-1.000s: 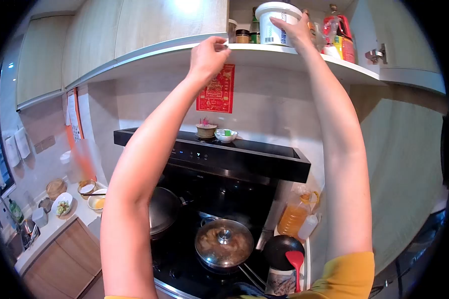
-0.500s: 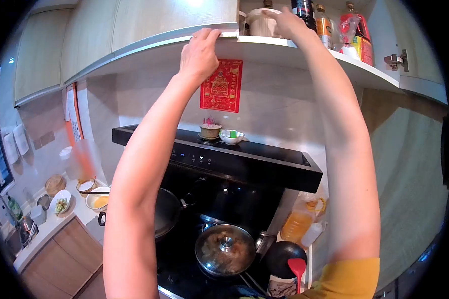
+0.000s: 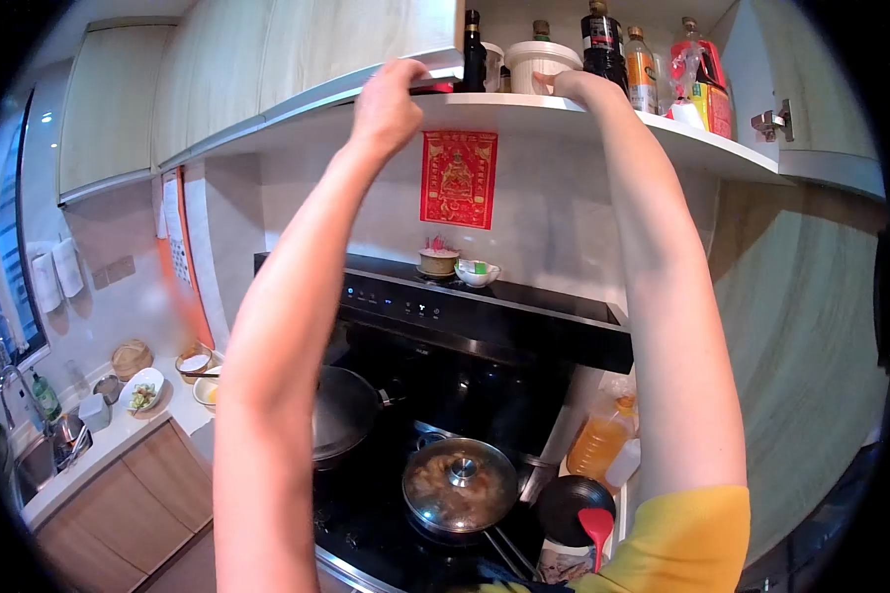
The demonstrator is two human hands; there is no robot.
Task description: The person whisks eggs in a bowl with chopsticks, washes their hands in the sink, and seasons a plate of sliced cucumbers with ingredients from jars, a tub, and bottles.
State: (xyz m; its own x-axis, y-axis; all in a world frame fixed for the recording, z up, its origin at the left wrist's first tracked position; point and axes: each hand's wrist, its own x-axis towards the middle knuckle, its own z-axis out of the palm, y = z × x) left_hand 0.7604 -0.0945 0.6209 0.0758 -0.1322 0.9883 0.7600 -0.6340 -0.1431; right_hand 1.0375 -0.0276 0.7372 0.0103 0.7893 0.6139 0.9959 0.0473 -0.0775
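My left hand (image 3: 390,111) is raised, with its fingers curled over the lower edge of the wooden cabinet door (image 3: 356,40). Up on the shelf, my right hand (image 3: 585,89) is against the lower right side of a white lidded tub (image 3: 530,67). Part of its grip shows on the tub's front; the other fingers are hidden. A dark bottle (image 3: 473,54) stands left of the tub. Just right of it are a dark-labelled bottle (image 3: 603,44) and an orange-labelled bottle (image 3: 641,74).
Below are a range hood (image 3: 504,321), a glass-lidded pan (image 3: 460,484) with food, and a larger covered wok (image 3: 344,415). A small black pan (image 3: 576,509), red spatula (image 3: 595,529) and oil jug (image 3: 601,440) sit at right. An open door (image 3: 826,89) hangs at right.
My right hand has moved from the tub's upper rim down to its lower side. The left door's edge has shifted left, revealing the dark bottle beside the tub. The view has shifted slightly.
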